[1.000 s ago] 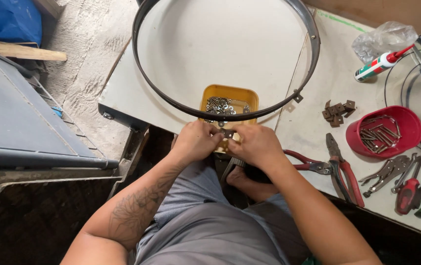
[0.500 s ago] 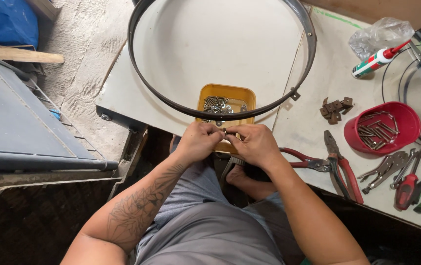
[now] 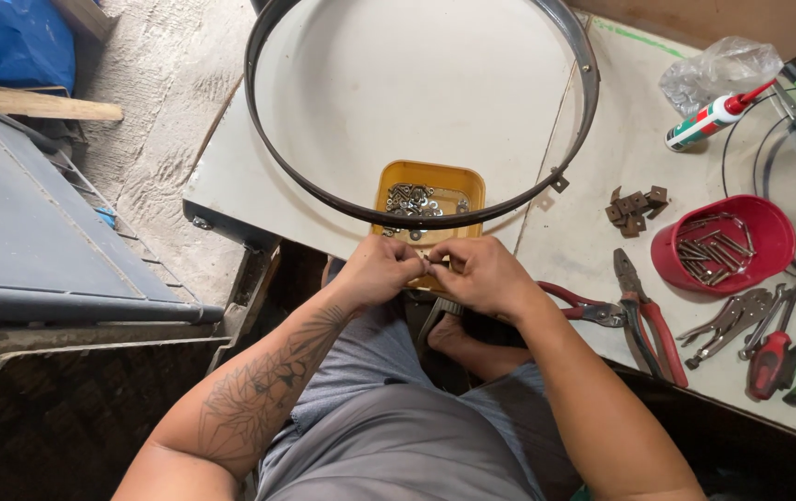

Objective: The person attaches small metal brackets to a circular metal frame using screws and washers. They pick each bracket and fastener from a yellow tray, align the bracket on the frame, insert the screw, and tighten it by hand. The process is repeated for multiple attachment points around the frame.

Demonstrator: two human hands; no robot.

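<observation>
Moved little since before: both hands, left hand (image 3: 378,273) and right hand (image 3: 477,276), pinching something tiny at table (image 3: 593,195) front edge, beside yellow tray (image 3: 472,181). Best held steady.

A workshop: bench (image 3: 593,250) with pliers (image 3: 644,315), screwdrivers (image 3: 788,357), tray of washers (image 3: 428,199).

A white, red and green tube (image 3: 713,118) lies beside a crumpled clear bag (image 3: 718,70)

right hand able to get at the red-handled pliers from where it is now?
Probably yes. The right hand sits at the table edge, busy with a small part; the red-handled pliers lie flat just beside it with nothing between them.
</observation>
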